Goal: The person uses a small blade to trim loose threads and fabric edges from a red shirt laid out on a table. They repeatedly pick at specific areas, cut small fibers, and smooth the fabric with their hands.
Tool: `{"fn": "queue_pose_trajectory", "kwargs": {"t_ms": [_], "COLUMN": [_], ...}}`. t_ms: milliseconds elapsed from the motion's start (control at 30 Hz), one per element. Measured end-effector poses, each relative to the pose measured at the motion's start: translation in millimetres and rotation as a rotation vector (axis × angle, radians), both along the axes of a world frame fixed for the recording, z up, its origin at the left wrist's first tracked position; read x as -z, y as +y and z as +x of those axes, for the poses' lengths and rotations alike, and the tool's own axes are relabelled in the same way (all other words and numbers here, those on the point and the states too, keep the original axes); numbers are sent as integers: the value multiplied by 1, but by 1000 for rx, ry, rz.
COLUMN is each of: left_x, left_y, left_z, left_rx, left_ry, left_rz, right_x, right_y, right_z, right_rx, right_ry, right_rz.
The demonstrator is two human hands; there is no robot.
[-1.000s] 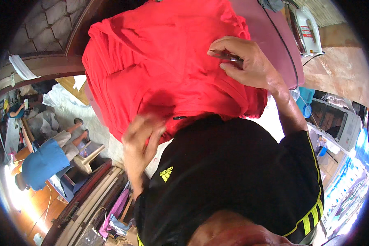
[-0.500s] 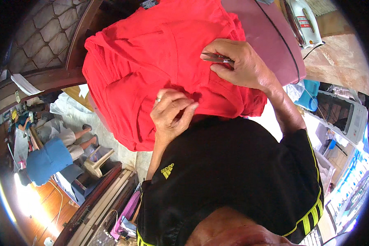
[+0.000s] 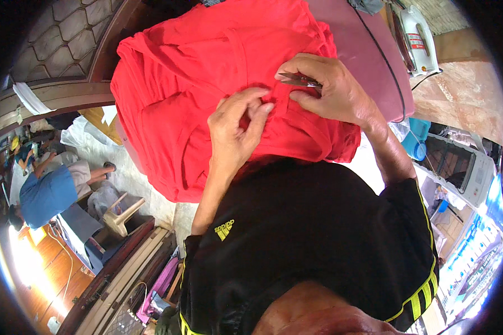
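A red garment lies in loose folds over a padded mauve surface in front of me. My right hand is closed around small thread snips, their pointed blades sticking out leftward above the cloth. To the left of the snips, my left hand is over the garment with its fingers curled and thumb and fingertips brought close in a pinch. Whatever lies between those fingertips is too small to make out. Part of the snips is hidden inside my right palm.
The mauve padded board extends to the right under a dark cord. Beyond it stands a white iron. A blue container and a white appliance are at right. Leftward, another person in a blue top is near a beige stool.
My left hand has moved up and slightly right, toward the snips, and off the fold near my body. My right hand with the snips has barely shifted.
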State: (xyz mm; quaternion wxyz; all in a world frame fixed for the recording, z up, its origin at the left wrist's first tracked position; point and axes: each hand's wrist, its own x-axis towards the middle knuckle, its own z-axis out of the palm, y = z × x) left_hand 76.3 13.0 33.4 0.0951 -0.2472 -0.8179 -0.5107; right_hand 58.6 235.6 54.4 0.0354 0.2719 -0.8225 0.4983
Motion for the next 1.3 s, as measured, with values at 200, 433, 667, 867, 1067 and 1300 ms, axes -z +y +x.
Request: {"fn": "queue_pose_trajectory", "kwargs": {"t_ms": [200, 433, 667, 867, 1067, 1300], "left_x": [-1, 9, 4, 4, 11, 16], "left_y": [9, 15, 7, 8, 8, 1], "left_z": [-10, -11, -12, -10, -8, -4], "left_rx": [68, -28, -12, -40, -48, -47], "left_ry": [49, 136, -49, -49, -20, -138], "left_rz": [-171, -178, -115, -141, -71, 96], "right_x": [4, -4, -16, -25, -31, -14], "right_y": [3, 3, 16, 7, -2, 11], "right_z": [3, 4, -6, -3, -3, -15], "right_rx": [67, 89, -111, -91, -75, -162], "right_ry": [-52, -134, -61, 45, 77, 28], "right_rz": [22, -47, 142, 356, 550, 217]}}
